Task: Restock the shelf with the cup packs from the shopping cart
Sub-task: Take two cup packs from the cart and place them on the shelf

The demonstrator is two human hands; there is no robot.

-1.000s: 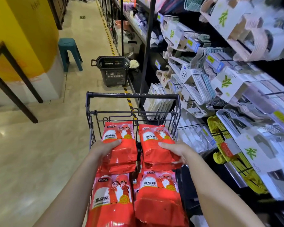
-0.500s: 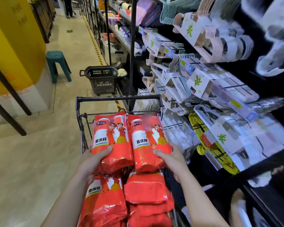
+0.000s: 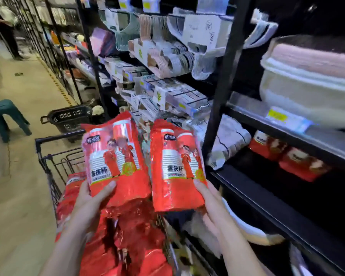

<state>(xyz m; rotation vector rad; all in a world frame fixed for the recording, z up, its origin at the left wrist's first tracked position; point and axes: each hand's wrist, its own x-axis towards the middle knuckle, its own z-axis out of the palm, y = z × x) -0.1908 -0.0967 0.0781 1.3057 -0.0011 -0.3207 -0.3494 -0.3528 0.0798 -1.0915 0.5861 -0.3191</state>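
Hands grip one glossy red plastic cup pack each: left hand (image 3: 88,200) closed on the left pack (image 3: 116,158), right hand (image 3: 211,202) on the right pack (image 3: 177,166). Both packs hang above the black wire shopping cart (image 3: 48,156), near the dark shelf (image 3: 267,198) at right.

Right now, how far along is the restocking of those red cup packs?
Early to midway, it seems. Done: a few red packs on the shelf already lie under the white tubs. In hand: the left hand holds one cup pack, the right hand another, both lifted clear of the shopping cart. Left: more packs in the cart.
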